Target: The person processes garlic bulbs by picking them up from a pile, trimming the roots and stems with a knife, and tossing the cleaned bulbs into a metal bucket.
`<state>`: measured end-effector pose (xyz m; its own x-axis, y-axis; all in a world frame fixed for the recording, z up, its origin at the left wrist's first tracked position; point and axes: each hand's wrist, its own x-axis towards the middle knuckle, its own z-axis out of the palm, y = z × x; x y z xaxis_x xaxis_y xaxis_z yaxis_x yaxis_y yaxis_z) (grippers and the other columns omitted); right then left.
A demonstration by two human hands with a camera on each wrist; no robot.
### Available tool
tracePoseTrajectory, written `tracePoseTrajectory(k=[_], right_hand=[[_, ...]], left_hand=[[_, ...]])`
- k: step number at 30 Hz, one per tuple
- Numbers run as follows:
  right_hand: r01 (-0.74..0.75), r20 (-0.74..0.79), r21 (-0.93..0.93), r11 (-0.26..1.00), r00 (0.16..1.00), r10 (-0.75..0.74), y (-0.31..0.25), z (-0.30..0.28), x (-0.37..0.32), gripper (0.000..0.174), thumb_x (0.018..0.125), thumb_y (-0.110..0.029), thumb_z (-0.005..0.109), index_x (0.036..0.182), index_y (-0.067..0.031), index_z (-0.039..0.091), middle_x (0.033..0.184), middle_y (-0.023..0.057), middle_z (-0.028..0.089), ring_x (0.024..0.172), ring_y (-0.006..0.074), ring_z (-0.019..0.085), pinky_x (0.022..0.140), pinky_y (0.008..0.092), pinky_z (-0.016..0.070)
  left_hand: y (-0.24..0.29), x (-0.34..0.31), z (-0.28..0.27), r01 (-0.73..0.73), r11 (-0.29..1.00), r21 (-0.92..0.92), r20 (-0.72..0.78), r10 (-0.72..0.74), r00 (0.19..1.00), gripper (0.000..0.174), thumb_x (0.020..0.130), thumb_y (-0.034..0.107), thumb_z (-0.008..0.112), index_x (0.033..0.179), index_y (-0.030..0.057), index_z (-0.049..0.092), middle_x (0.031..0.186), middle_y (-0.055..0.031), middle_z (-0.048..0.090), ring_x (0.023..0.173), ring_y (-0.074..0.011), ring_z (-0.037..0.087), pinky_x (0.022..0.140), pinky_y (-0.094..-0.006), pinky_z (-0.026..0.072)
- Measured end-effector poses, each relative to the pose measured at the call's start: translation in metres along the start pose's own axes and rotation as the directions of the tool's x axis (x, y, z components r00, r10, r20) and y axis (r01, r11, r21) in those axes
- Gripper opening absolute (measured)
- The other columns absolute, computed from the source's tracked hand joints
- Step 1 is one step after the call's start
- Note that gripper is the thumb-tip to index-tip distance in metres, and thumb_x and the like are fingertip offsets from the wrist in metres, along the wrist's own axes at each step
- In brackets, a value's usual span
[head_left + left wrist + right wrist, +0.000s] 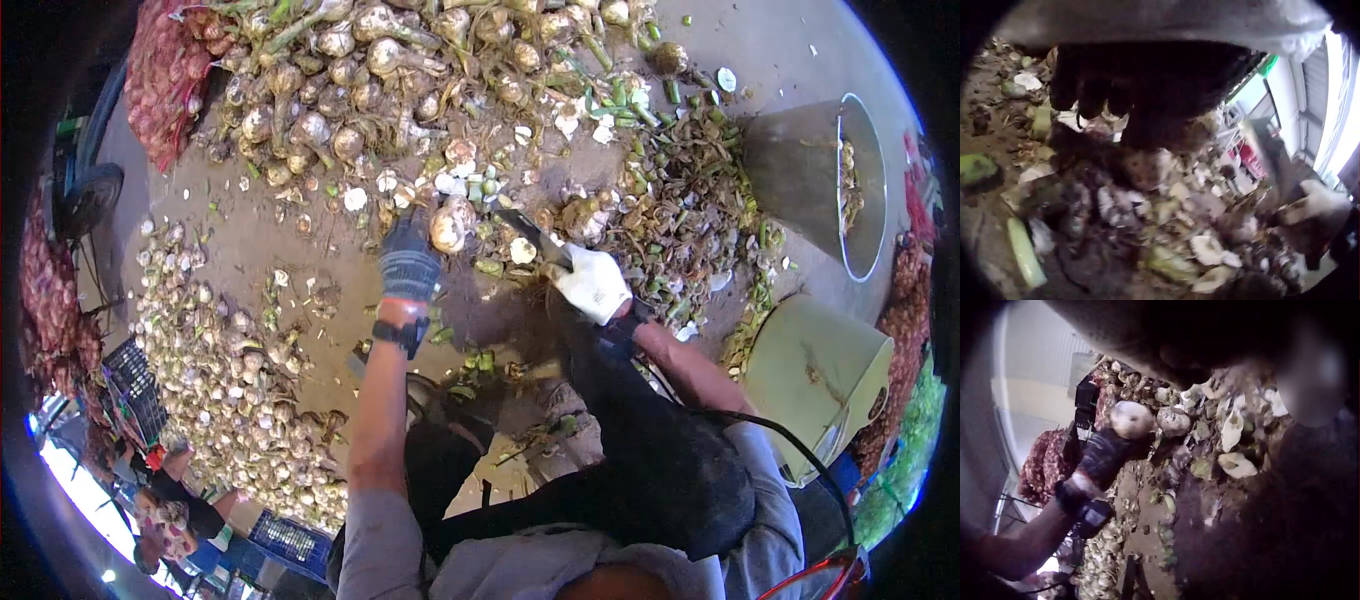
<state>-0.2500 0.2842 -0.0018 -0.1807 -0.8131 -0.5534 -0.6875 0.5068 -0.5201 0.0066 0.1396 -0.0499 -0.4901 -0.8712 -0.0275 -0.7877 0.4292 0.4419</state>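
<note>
In a dark glove with a striped cuff, the left hand [410,262] grips a pale garlic bulb [452,226] at its thumb side. The right wrist view shows this bulb [1130,420] at the end of the left hand [1105,456]. To the right, the white-gloved right hand [594,284] is curled round a cutting tool [538,236], its dark blade angled toward the bulb without touching it. The left wrist view shows the left hand's dark fingers [1094,100] bent, and the tool's blade [1265,145] near the right hand [1317,209].
Untrimmed garlic [390,60] is heaped at the far side, trimmed bulbs [230,380] at the left. Peelings and stem scraps [690,200] lie to the right, beside a metal bucket [800,170] and a pale green bucket [815,370]. Filled net bags [165,85] stand around; another person [175,515] is lower left.
</note>
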Motion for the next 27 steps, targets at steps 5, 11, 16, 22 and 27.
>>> tracePoseTrajectory(k=[5, 11, 16, 22, 27], right_hand=[[0.062, -0.065, 0.080, 0.995, 0.996, -0.057, 0.017, 0.021, 0.022, 0.034, 0.083, -0.034, 0.061, 0.104, -0.0072, 0.062, 0.081, 0.0213, 0.067, 0.078, 0.0409, 0.065, 0.069, 0.0500, 0.0517], [0.419, -0.195, -0.228, 0.879, 0.865, -0.463, -0.025, -0.005, 0.019, 0.014, 0.085, -0.020, 0.057, 0.090, -0.0070, 0.058, 0.073, 0.0117, 0.059, 0.065, 0.0335, 0.062, 0.057, 0.0441, 0.0505], [0.546, -0.175, -0.295, 0.785, 0.776, -0.606, -0.049, -0.025, 0.002, 0.017, 0.080, -0.018, 0.059, 0.093, -0.0078, 0.058, 0.074, 0.0102, 0.059, 0.069, 0.0298, 0.063, 0.056, 0.0425, 0.0512], [0.605, -0.153, -0.311, 0.733, 0.729, -0.667, -0.059, -0.032, -0.009, 0.016, 0.081, -0.018, 0.058, 0.093, -0.0081, 0.059, 0.073, 0.0101, 0.060, 0.066, 0.0296, 0.064, 0.054, 0.0421, 0.0508], [0.419, -0.099, -0.293, 0.859, 0.881, -0.463, 0.014, -0.007, 0.017, 0.013, 0.083, -0.017, 0.056, 0.092, -0.0084, 0.058, 0.071, 0.0126, 0.062, 0.065, 0.0341, 0.064, 0.055, 0.0457, 0.0511]], left_hand=[[-0.013, 0.001, 0.026, 0.180, 0.923, -0.340, 0.211, -0.112, 0.971, 0.038, 0.080, 0.009, 0.071, 0.116, 0.0045, 0.063, 0.103, -0.0140, 0.069, 0.089, -0.0274, 0.067, 0.077, -0.0386, 0.0546], [0.035, -0.040, -0.006, 0.268, 0.692, -0.671, 0.203, -0.177, 0.963, 0.031, 0.084, 0.015, 0.072, 0.113, 0.0036, 0.066, 0.100, -0.0070, 0.071, 0.090, -0.0218, 0.067, 0.078, -0.0351, 0.0541], [0.051, -0.063, -0.029, 0.105, 0.813, -0.573, 0.141, -0.029, 0.990, 0.037, 0.085, 0.003, 0.066, 0.120, 0.0035, 0.057, 0.118, -0.0098, 0.062, 0.109, -0.0216, 0.059, 0.093, -0.0376, 0.0490], [0.056, -0.093, -0.029, 0.325, 0.434, -0.840, 0.275, -0.176, 0.945, 0.047, 0.086, 0.014, 0.069, 0.128, 0.0066, 0.052, 0.122, -0.0126, 0.061, 0.109, -0.0257, 0.059, 0.091, -0.0390, 0.0486], [0.099, -0.087, -0.052, 0.433, -0.593, -0.679, 0.490, 0.074, 0.869, 0.058, 0.090, 0.045, 0.065, 0.129, 0.0045, 0.049, 0.080, -0.0024, 0.060, 0.048, -0.0084, 0.045, 0.041, -0.0242, 0.0340]])
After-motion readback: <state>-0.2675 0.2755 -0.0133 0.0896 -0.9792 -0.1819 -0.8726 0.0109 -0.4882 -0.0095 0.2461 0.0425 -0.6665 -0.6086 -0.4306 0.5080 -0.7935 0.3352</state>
